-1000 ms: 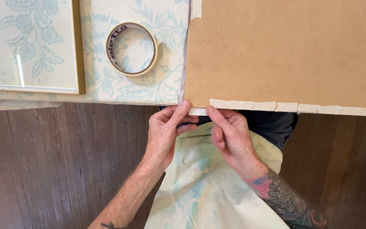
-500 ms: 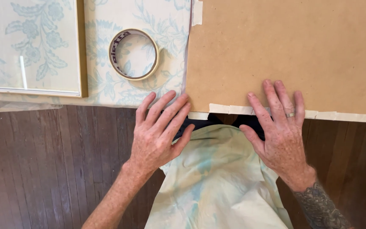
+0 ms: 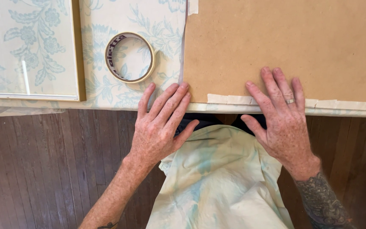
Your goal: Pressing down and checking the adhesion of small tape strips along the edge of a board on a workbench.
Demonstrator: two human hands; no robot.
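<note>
Pressing flat, both hands splayed: left hand at brown fibreboard panel corner, right hand on cream tape strip along bench edge | risk: uneven pressure wrinkling tape.

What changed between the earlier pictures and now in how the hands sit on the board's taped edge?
Both hands moved apart along the tape strip: the left hand slid to the brown board's corner and the right hand went rightward, both going from pinching to flat, fingers spread. The tape roll and framed panel stayed put.
</note>
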